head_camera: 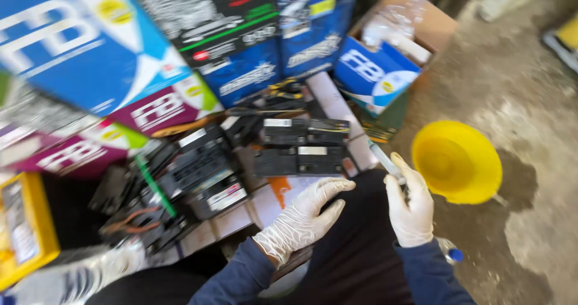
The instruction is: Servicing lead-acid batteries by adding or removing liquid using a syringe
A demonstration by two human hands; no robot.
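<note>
My right hand (410,205), in a white glove, is closed around a clear plastic syringe (383,158) that points up and to the left. Just right of it on the floor sits a yellow funnel (456,160). My left hand (307,213), also gloved, hangs open over my dark trouser knee, holding nothing. Ahead of both hands lie several black batteries (299,149) on flattened cardboard. A small clear bottle with a blue cap (450,254) peeks out below my right sleeve.
Stacked blue, black and magenta cartons (90,46) wall off the back and left. An open brown box (397,46) holds a blue carton. A yellow box (24,227) stands at the left edge. Rough concrete floor (530,100) spreads to the right.
</note>
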